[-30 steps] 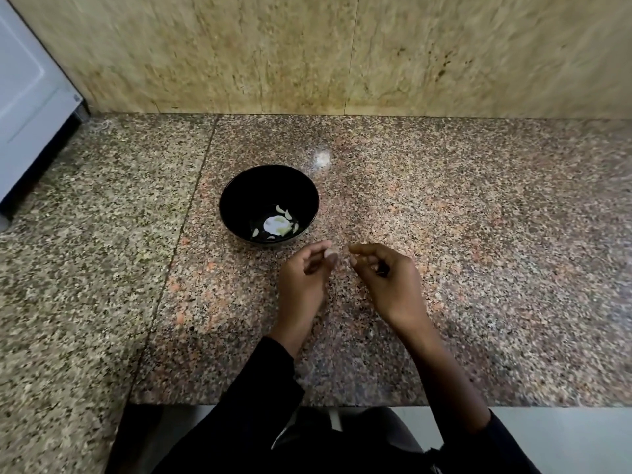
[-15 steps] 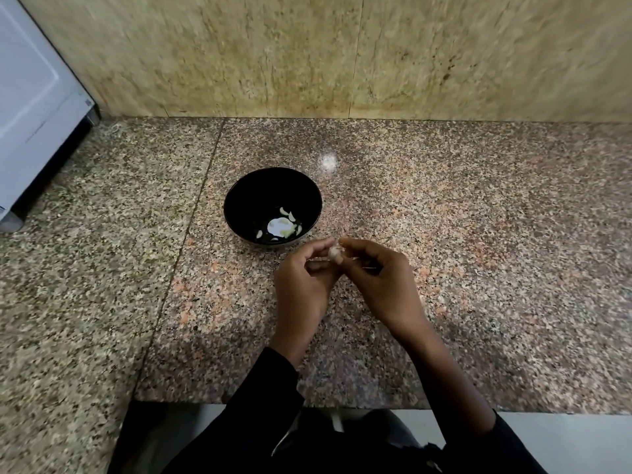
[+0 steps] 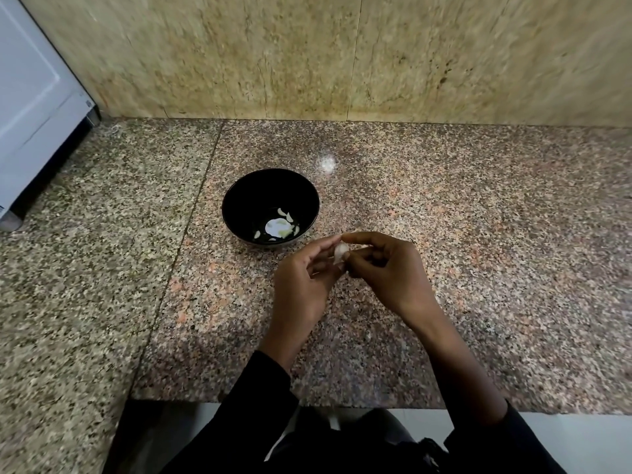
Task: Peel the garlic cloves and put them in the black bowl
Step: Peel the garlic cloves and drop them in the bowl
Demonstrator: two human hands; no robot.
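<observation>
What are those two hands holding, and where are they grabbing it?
A small white garlic clove, pinched between the fingertips of the left hand and the right hand. The left grips its lower side; the right's fingertip sits at its top.

The black bowl (image 3: 270, 208) stands on the tabletop (image 3: 478, 254) just beyond and left of the two hands, its open mouth unobstructed from above. The left hand (image 3: 302, 278) and right hand (image 3: 390, 268) meet near its front right rim. Bare tabletop stretches wide to the right. A white appliance (image 3: 34, 107) blocks the far left corner; the wall (image 3: 342, 56) closes the back.
</observation>
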